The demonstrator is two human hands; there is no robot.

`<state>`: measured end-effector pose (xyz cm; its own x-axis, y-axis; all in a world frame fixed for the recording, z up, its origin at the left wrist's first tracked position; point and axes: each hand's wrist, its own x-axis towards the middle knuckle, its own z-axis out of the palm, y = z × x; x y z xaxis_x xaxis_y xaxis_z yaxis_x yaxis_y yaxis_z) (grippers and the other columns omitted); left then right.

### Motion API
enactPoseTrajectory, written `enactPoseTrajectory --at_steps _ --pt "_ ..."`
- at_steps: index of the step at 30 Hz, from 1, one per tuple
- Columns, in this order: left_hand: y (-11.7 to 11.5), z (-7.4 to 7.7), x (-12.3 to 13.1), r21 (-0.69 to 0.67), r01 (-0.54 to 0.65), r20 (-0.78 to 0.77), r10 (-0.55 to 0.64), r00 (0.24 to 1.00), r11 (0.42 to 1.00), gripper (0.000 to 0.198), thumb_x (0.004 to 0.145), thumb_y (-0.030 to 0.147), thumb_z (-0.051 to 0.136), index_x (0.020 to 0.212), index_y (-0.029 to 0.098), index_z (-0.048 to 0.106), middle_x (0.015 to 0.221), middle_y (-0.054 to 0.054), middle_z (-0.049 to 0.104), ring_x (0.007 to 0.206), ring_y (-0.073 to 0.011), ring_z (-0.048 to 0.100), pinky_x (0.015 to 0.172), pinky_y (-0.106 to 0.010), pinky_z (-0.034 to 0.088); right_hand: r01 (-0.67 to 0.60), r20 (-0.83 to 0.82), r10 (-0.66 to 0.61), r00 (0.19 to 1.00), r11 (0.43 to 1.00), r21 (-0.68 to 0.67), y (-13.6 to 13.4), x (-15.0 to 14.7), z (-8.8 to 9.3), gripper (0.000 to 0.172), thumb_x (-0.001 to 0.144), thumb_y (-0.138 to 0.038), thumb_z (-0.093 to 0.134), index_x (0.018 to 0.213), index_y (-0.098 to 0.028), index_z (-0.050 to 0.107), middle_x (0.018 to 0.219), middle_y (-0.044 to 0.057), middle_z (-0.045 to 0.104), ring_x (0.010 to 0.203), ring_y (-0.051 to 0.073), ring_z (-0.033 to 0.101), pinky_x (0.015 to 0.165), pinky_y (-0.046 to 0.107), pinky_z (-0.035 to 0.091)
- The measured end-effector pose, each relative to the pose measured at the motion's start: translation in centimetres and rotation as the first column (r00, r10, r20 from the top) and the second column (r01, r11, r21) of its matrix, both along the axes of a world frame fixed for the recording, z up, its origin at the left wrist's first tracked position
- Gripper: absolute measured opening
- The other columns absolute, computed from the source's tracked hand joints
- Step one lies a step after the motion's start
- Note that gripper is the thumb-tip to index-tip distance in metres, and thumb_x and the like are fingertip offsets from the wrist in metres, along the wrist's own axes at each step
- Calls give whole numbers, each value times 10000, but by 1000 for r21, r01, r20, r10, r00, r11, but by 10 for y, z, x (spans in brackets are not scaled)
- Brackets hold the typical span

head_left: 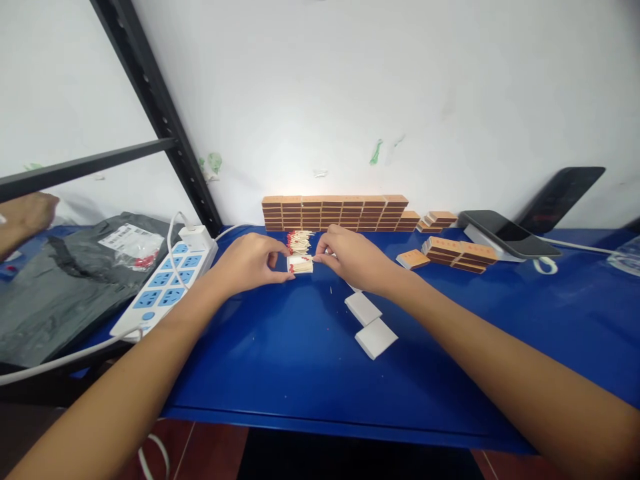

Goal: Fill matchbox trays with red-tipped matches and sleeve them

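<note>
My left hand [257, 267] pinches the left end of a small white matchbox tray [303, 271] on the blue table. Matches [300, 263] with red heads lie inside that tray. At its right end, my right hand [345, 257] has thumb and forefinger closed on the pale end of a match [315, 259]. Just behind the tray is a heap of loose matches [300, 241], most red heads toward the left. Near my right wrist lie two white matchbox trays [364, 309], with part of another showing beneath the wrist.
Stacked orange and brown matchboxes [335, 212] line the wall, and more matchboxes [457, 253] sit at right. Beyond them a phone [510, 232] rests on a white box. A power strip [167, 280] and a grey plastic bag [75, 287] are at left. Another person's hand [30, 217] shows at far left.
</note>
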<state>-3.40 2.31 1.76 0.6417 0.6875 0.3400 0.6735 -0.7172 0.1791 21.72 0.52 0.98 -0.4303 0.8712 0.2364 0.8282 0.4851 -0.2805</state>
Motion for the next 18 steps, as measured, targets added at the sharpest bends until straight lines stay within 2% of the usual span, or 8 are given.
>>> enactPoseTrajectory --at_steps 12,18 --pt "-2 2 1 -60 -57 -26 56 998 997 313 785 415 911 983 187 830 733 0 737 629 -160 626 609 -287 366 27 7 -27 1000 999 -27 -4 -2 4 107 1050 -255 659 1018 -177 725 1111 105 663 952 229 652 779 340 433" --pt "-2 1 0 -36 -23 -12 23 1000 999 325 793 431 909 985 181 832 729 -3 734 632 -158 631 624 -287 385 17 2 -17 1000 1000 -26 -4 -2 4 104 1046 -253 662 1020 -176 728 1112 102 663 942 225 648 783 339 437"
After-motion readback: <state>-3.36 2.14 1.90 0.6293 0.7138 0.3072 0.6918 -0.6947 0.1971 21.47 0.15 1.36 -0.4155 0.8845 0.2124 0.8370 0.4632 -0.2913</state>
